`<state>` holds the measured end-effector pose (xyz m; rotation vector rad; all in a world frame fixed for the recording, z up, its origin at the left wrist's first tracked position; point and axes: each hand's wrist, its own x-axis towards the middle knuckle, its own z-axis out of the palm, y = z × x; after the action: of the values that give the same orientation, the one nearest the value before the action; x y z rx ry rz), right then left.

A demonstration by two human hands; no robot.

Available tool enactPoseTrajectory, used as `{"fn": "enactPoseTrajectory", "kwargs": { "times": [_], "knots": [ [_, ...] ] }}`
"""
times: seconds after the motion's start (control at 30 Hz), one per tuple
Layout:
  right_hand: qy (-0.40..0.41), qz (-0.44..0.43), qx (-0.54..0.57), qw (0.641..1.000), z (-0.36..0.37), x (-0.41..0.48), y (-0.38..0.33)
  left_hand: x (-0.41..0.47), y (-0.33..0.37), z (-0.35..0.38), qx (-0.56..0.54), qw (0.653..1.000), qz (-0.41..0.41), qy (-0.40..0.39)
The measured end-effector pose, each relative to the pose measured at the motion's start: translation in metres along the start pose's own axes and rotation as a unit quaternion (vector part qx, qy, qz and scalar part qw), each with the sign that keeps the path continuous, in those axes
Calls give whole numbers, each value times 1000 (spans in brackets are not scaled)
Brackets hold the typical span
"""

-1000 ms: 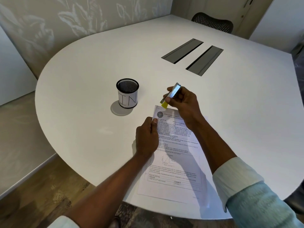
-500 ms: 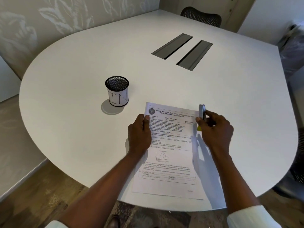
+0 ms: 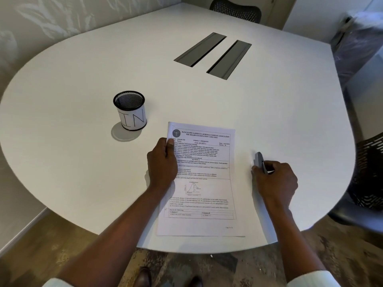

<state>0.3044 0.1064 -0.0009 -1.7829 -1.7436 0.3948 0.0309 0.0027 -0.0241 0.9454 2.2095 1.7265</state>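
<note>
Right grip (image 3: 275, 181) curled round slim grey marker (image 3: 259, 160), left grip (image 3: 162, 164) pinching printed white sheet (image 3: 207, 166) mid-frame; could crease if tugged.

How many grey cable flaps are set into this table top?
2, side by side beyond the paper: left flap, right flap. None seems hidden.

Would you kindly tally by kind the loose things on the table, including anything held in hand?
Pen cup: 1
Exam paper, counted as one bundle: 1
Grey tool, gripped by the right hand: 1
Total: 3
</note>
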Motion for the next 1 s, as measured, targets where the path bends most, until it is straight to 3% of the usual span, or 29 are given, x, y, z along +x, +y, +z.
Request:
{"fn": "enactPoseTrajectory", "kwargs": {
  "times": [0.5,0.6,0.8,1.0],
  "knots": [
    [3,-5,-19,1000,-1,-6,4,-2,9,-4,19,1000,-10,-15],
    [32,-37,-38,998,-3,-9,2,-3,9,-4,15,1000,-11,-16],
    [24,-162,41,986,-1,-22,-12,-3,9,-5,10,1000,-21,-15],
    [-66,-153,162,973,11,-35,-38,-4,10,-7,-13,1000,-21,-18]
  ]
}}
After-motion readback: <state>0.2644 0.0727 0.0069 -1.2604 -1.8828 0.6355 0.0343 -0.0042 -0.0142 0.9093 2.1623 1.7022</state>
